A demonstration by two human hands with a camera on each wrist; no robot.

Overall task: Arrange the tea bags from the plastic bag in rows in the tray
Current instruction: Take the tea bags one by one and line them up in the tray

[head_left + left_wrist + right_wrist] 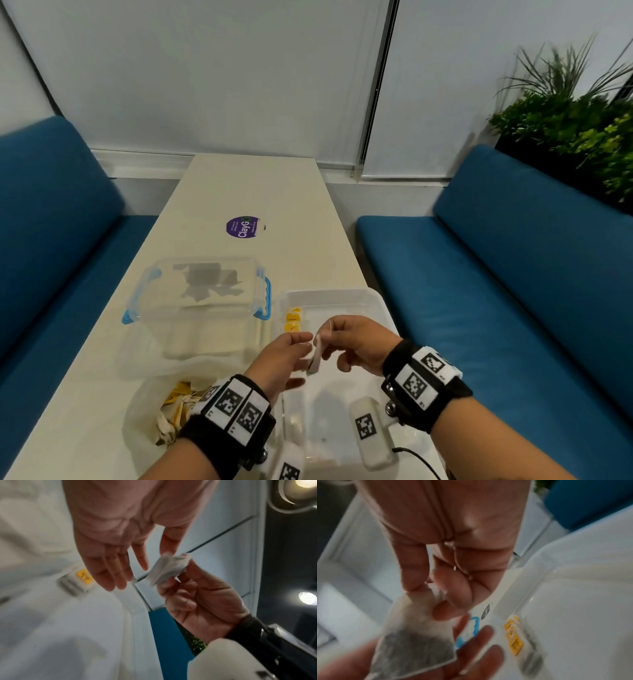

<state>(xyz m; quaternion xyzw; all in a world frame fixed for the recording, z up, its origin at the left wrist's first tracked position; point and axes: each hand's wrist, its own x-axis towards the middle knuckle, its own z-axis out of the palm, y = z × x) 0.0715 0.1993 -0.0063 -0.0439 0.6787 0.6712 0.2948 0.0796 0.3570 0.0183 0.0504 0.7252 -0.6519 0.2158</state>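
Mid-transfer: right hand pinches one tea bag by its top above the tray, left hand flat-fingered just beside it, holding nothing. Next, probably: lay it next to the yellow-tagged bags at the tray's far-left end, keeping the row straight; more wait in the plastic bag on the worktop.

An office break area or café booth: blue benches flank a narrow cream table, with roller blinds and a planter behind.
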